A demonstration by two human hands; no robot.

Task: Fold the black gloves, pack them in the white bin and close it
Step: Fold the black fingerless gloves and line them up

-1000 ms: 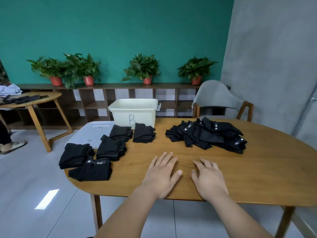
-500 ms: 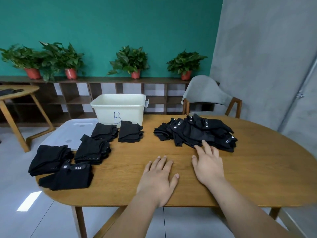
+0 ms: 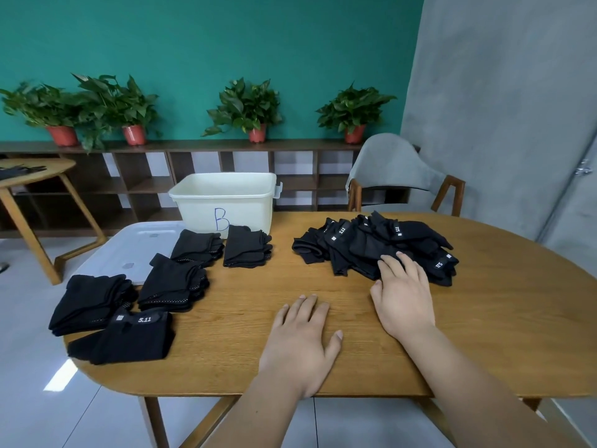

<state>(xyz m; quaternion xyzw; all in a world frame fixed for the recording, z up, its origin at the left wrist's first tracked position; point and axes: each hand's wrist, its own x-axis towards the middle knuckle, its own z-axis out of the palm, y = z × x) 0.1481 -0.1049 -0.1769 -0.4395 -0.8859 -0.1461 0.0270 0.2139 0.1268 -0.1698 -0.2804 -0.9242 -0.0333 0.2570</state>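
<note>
A loose pile of unfolded black gloves [image 3: 371,245] lies on the wooden table [image 3: 484,318] at the right. My right hand [image 3: 402,295] reaches forward with straight fingers touching the pile's near edge. My left hand [image 3: 302,344] rests flat on the table near the front edge. Several folded stacks of black gloves [image 3: 174,282] lie at the left. The open white bin [image 3: 226,198], marked with a blue B, stands at the back, with its white lid [image 3: 129,247] flat on the table beside it.
A grey chair [image 3: 397,169] stands behind the table at the right. A low shelf [image 3: 193,147] with potted plants runs along the green wall. A second wooden table [image 3: 32,166] stands at the far left. A grey wall closes the right side.
My right hand has moved forward from the table's front to the loose glove pile. My left hand has stayed flat on the table. The view has turned slightly right.
</note>
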